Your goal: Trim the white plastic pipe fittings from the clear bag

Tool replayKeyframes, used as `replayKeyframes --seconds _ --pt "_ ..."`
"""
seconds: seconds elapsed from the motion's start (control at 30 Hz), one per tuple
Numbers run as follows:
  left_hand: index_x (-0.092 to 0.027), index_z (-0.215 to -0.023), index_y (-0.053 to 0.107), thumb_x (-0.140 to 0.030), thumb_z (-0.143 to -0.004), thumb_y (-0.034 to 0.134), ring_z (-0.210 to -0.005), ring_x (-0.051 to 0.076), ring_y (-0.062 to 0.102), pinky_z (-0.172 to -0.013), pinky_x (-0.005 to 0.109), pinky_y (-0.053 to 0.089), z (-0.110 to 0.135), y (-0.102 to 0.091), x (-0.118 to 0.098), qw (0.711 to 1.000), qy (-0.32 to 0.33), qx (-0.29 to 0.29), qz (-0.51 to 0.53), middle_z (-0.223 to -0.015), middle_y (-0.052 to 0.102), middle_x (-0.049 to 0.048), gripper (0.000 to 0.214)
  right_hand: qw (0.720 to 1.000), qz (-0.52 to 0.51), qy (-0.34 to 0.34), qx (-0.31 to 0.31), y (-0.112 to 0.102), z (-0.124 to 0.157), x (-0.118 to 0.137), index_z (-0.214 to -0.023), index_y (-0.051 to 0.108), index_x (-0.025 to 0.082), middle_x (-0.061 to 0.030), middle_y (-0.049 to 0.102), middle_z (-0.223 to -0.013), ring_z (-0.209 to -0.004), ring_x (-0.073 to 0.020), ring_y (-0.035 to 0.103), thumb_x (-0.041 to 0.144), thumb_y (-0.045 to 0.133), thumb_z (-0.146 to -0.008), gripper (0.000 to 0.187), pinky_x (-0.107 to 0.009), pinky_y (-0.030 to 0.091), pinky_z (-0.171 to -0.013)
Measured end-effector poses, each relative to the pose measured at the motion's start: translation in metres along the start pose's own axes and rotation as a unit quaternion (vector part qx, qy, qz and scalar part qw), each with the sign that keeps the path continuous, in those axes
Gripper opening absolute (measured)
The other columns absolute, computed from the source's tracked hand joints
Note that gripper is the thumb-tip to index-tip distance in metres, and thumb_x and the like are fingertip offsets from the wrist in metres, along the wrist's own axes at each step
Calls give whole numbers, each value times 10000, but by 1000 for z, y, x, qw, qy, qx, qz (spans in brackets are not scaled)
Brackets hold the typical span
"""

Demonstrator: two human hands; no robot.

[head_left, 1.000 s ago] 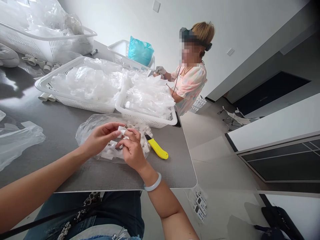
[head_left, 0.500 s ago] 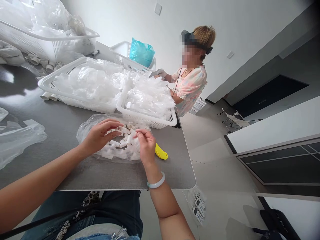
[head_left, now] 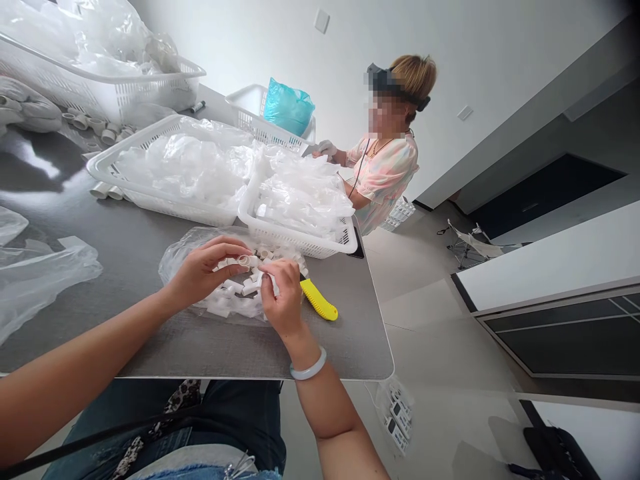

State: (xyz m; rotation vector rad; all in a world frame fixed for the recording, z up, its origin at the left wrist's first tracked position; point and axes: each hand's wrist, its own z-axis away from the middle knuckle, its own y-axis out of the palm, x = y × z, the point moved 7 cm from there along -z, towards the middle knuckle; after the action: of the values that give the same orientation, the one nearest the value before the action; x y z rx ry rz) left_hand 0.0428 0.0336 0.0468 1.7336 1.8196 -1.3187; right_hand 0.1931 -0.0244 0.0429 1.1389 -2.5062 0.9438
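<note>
My left hand pinches a small white pipe fitting between thumb and fingertips, held just above a clear plastic bag spread on the grey table. A heap of similar white fittings lies on that bag. My right hand is curled beside the left one, fingers pressed together on another white piece next to the held fitting. A pale bangle sits on my right wrist.
A yellow utility knife lies just right of my hands. Two white baskets full of clear bags stand behind the heap, more baskets farther back. Another person works at the table's far end. A loose bag lies left.
My right hand swung out right toward the knife, then came back beside the left hand and its fitting. The view shifted slightly.
</note>
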Motion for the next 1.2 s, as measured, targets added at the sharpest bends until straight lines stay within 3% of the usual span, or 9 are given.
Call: replayKeyframes --seconds 0.13,0.37,0.47,0.57,0.77,0.87,0.97,1.1,1.2 --pt "-207 -1005 703 -472 -948 577 -955 226 688 -774 321 601 1 1 -3 999 27 10 -21 -1057 703 96 299 999 -12 19 24 4 2 -2 -1074 637 222 -70 689 -919 -969 -199 619 281 393 -1004 260 -343 528 -860" --pt "-220 -1039 705 -402 -967 575 -984 209 670 -801 310 578 2 0 -6 998 51 17 -23 -1076 689 82 235 997 -34 51 40 5 3 -6 -880 658 227 -53 675 -807 -901 -193 619 375 391 -1023 338 -346 514 -873" --pt "-236 -1006 729 -413 -983 541 -961 204 673 -754 295 576 2 1 -8 998 57 27 -30 -1055 687 83 258 991 -65 110 34 2 3 -11 -972 665 218 -63 698 -872 -934 -190 638 472 395 -1015 373 -339 521 -882" --pt "-243 -949 750 -400 -986 527 -907 195 683 -711 278 571 2 4 -10 996 72 39 -33 -1022 694 88 275 962 -147 217 71 10 7 -21 -1121 651 224 -72 719 -998 -951 -180 672 565 431 -979 431 -305 545 -842" --pt "-219 -1016 721 -427 -959 555 -992 236 700 -824 329 601 4 8 -7 999 39 32 12 -1060 716 114 273 895 -302 319 79 26 16 -34 -992 663 219 -41 732 -947 -820 -162 698 625 590 -863 432 -279 578 -738" --pt "-201 -1181 663 -516 -949 556 -1081 279 690 -871 368 609 3 6 1 995 -44 25 81 -1175 703 139 406 916 -279 284 56 20 13 -30 -1016 654 229 -47 719 -988 -876 -166 693 565 610 -875 368 -302 583 -801" --pt "-219 -1157 676 -608 -877 625 -1066 299 695 -872 378 604 2 8 4 992 -79 55 83 -1128 736 112 482 959 -210 186 38 9 5 -18 -1013 637 243 -52 699 -1013 -969 -174 672 475 588 -919 254 -326 568 -884" --pt "-229 -968 716 -593 -867 649 -974 276 708 -835 372 594 2 9 -1 997 -30 58 42 -995 757 84 384 991 -119 58 32 2 -1 -2 -1045 605 251 -52 679 -1006 -1025 -180 640 347 513 -975 150 -360 544 -935" --pt "-232 -956 721 -514 -911 629 -971 246 700 -842 356 589 2 7 -4 999 17 32 19 -993 754 83 300 998 -35 19 48 4 1 -1 -1105 606 246 -80 634 -1073 -1071 -190 604 294 466 -986 189 -375 533 -946"
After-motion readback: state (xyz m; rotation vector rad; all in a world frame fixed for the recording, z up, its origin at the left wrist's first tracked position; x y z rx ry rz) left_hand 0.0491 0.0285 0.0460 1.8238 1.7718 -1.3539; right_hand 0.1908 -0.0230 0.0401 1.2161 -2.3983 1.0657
